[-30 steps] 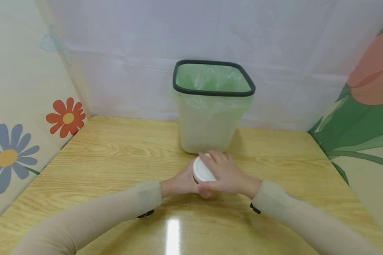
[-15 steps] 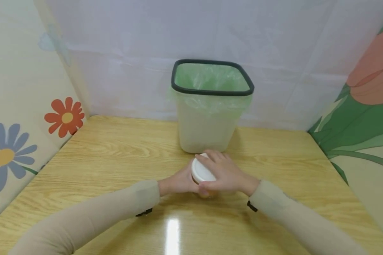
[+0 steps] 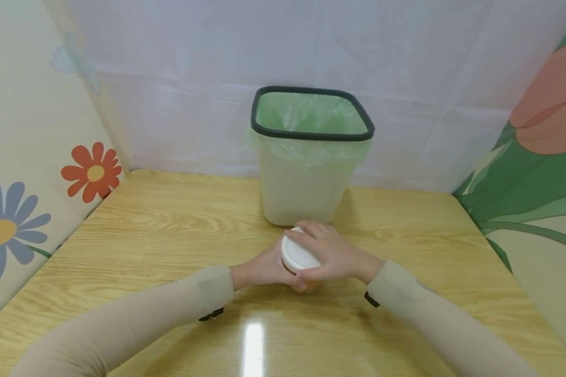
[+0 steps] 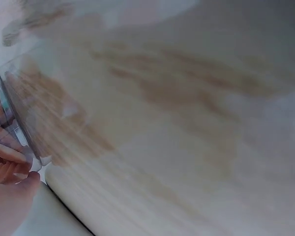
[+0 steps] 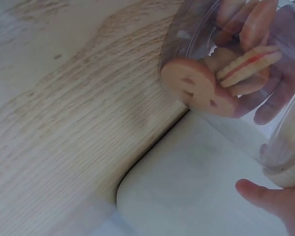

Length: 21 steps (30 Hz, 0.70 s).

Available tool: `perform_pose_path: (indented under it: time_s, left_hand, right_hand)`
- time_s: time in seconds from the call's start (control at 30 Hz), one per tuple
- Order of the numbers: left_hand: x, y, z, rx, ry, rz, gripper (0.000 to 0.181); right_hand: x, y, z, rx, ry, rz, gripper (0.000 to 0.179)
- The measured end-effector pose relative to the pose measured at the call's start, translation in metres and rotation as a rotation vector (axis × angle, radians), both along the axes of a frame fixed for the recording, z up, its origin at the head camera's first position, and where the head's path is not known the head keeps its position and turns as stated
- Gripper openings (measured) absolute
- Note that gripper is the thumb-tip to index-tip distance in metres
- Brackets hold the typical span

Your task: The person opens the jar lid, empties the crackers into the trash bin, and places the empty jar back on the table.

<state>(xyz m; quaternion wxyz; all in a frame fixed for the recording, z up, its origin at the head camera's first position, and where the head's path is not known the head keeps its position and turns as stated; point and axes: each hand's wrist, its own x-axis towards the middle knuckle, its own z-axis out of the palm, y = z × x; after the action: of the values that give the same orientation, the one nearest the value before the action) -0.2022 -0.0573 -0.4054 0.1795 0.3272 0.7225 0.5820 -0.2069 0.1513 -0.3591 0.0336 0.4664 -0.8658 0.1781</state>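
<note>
Between my two hands is a clear jar (image 5: 246,105) with a white lid (image 3: 296,255). Inside it, the right wrist view shows several cookies (image 5: 196,83), some flat and brownish, one a sandwich with a red filling. My left hand (image 3: 268,268) grips the jar's body from the left, its thumb near the front. From the right, my right hand (image 3: 334,252) holds the lid, fingers over the far side and thumb along the near edge. The right hand hides part of the lid. Only the left thumb and parts of fingers show at the edge of the left wrist view.
Just beyond the hands stands a pale bin (image 3: 302,183) with a dark rim and a green liner bag. A wood-grain table (image 3: 179,220) lies under everything. A white cloth backdrop (image 3: 193,94) hangs behind, with flower-patterned panels at both sides.
Both hands keep their hold on the jar and lid, with only small finger shifts. The head view has drifted slightly, so the bin sits a little farther left.
</note>
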Motion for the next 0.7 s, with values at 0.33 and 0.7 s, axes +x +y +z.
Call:
perform_pose_path:
  time_s: [0.33, 0.7]
  left_hand:
    - [0.001, 0.001, 0.004, 0.002, -0.001, -0.004, 0.112]
    - [0.000, -0.001, 0.004, -0.031, -0.019, -0.020, 0.118]
  right_hand:
    - [-0.003, 0.002, 0.003, 0.023, -0.025, 0.028, 0.084]
    - [0.000, 0.001, 0.015, 0.167, -0.097, 0.030, 0.091]
